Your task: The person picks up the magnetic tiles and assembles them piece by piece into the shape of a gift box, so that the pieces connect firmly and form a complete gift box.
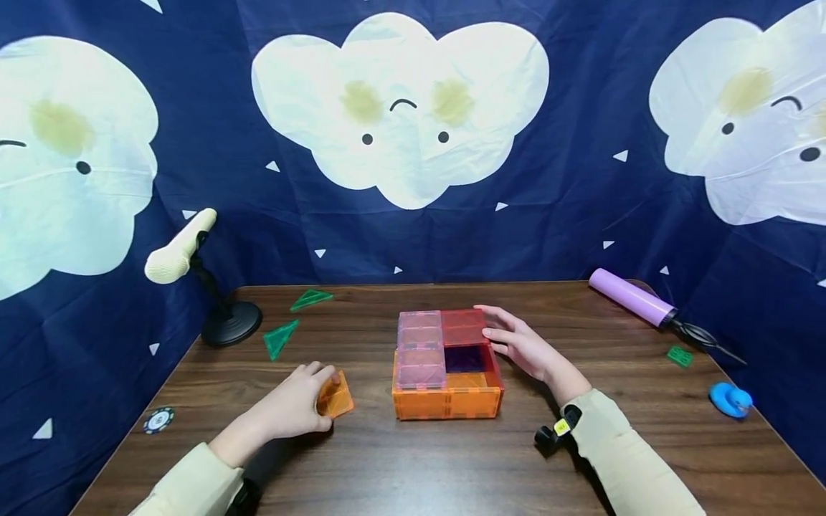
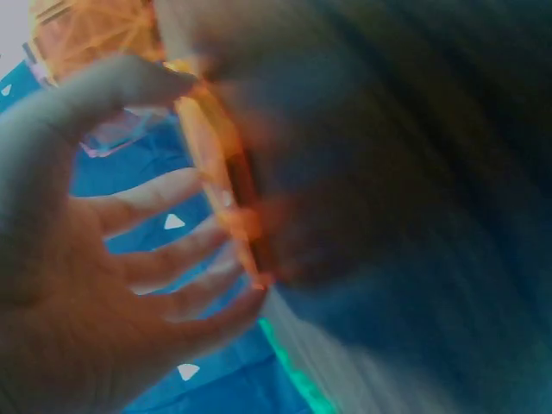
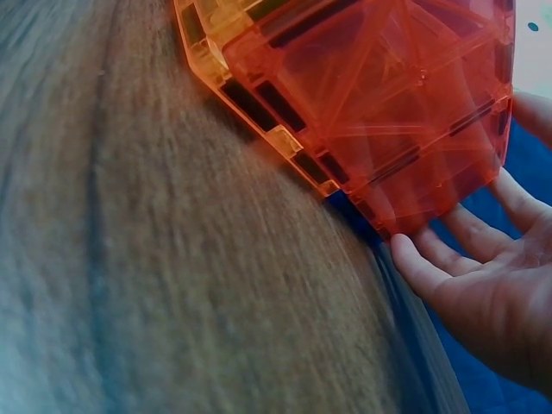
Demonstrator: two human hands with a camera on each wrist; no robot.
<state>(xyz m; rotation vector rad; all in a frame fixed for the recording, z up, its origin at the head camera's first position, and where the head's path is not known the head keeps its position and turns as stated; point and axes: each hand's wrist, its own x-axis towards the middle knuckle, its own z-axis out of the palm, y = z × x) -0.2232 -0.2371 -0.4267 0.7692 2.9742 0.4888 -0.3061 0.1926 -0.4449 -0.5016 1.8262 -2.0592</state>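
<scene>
An orange magnetic tile [image 1: 338, 395] stands tilted near the tabletop left of center. My left hand [image 1: 290, 405] grips it by its edges, thumb on one edge and fingertips on the opposite one, as the left wrist view [image 2: 216, 164] shows. At the center sits a box of magnetic tiles [image 1: 445, 403] with orange and red walls. Pink tiles [image 1: 421, 351] cover its left top, and a red tile [image 1: 463, 327] covers the back right. The front right top is uncovered. At the box's back right corner, my right hand [image 1: 519, 347] touches the red side with extended fingers.
Green triangular tiles [image 1: 281, 339] lie at the back left, near a black stand [image 1: 232, 322]. A poker chip [image 1: 158, 421] is at the left edge. On the right are a purple pump [image 1: 632, 297], a green block [image 1: 680, 356] and a blue duck [image 1: 730, 399].
</scene>
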